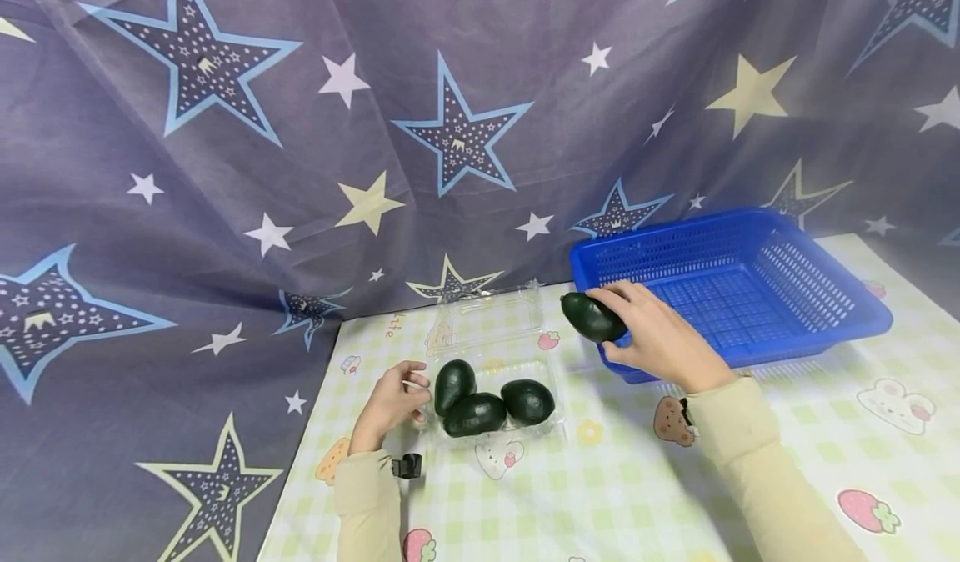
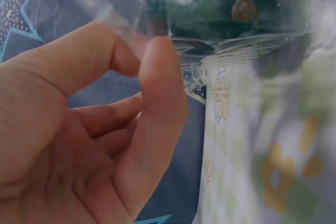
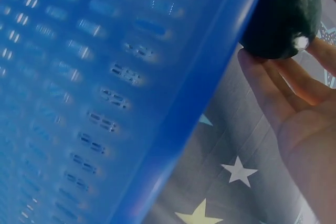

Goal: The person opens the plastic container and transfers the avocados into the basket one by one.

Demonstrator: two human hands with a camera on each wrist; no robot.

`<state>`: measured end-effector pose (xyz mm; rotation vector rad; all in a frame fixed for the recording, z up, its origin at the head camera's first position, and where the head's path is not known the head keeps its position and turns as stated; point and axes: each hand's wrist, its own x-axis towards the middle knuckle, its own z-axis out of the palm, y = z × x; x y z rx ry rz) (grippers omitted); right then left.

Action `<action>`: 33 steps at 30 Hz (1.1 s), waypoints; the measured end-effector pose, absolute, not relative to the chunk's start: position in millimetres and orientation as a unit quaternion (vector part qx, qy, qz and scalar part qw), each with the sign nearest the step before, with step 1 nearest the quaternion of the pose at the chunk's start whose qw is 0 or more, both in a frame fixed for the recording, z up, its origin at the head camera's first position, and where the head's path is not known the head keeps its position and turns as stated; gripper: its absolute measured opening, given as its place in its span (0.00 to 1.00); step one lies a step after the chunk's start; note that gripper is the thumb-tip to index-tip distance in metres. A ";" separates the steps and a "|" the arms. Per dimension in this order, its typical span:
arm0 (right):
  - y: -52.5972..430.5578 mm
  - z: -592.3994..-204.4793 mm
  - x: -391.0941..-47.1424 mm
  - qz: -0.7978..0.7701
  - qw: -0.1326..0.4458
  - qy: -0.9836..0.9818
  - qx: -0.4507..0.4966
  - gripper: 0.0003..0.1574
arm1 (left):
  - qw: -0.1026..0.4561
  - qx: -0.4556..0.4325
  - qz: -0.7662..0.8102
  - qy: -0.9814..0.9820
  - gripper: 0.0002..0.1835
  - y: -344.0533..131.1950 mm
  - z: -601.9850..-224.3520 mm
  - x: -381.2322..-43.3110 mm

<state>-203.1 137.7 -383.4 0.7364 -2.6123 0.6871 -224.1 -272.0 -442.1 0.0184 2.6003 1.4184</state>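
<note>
My right hand (image 1: pixel 645 328) grips a dark green avocado (image 1: pixel 590 317) between thumb and fingers, at the near left corner of the blue plastic basket (image 1: pixel 817 345). In the right wrist view the avocado (image 3: pixel 283 19) overlaps the basket's rim, fingers curled below it. A clear plastic clamshell box (image 1: pixel 558 429) stands on the table with its lid (image 1: pixel 491 322) folded back. Three avocados (image 1: pixel 476 414) lie inside it. My left hand (image 1: pixel 393 399) is at the box's left edge; in the left wrist view its thumb and bent finger pinch the clear rim.
The basket has slotted walls and stands right of the box. A checked tablecloth (image 1: pixel 600 495) with cartoon prints covers the table. Behind it hangs a dark curtain (image 1: pixel 300 153) with stars, close to the table's back and left edges.
</note>
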 end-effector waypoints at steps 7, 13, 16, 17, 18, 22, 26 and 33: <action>148.2 -385.4 -201.1 0.253 0.155 -0.925 0.235 0.45 | 0.091 0.010 0.476 0.875 0.30 -272.1 -444.0 -225.7; 156.8 -389.4 -202.8 0.252 0.156 -0.928 0.227 0.45 | 0.093 0.009 0.476 0.874 0.30 -272.0 -441.9 -225.3; 160.6 -392.5 -203.2 0.253 0.158 -0.928 0.222 0.45 | 0.095 0.007 0.478 0.873 0.30 -272.5 -441.5 -224.7; 161.9 -393.6 -203.4 0.253 0.158 -0.928 0.221 0.45 | 0.095 0.006 0.479 0.872 0.30 -272.5 -441.6 -224.7; 163.2 -394.8 -203.5 0.254 0.158 -0.929 0.220 0.45 | 0.096 0.005 0.480 0.872 0.30 -272.6 -441.6 -224.6; 166.6 -397.2 -205.1 0.254 0.146 -0.933 0.211 0.45 | 0.094 0.006 0.480 0.872 0.30 -274.6 -442.0 -224.4; 171.2 -396.9 -206.7 0.257 0.113 -0.941 0.191 0.46 | 0.092 0.007 0.481 0.872 0.30 -275.8 -442.5 -224.3; 175.7 -400.0 -211.6 0.268 0.069 -0.947 0.163 0.46 | 0.096 0.017 0.480 0.872 0.31 -275.3 -441.3 -223.5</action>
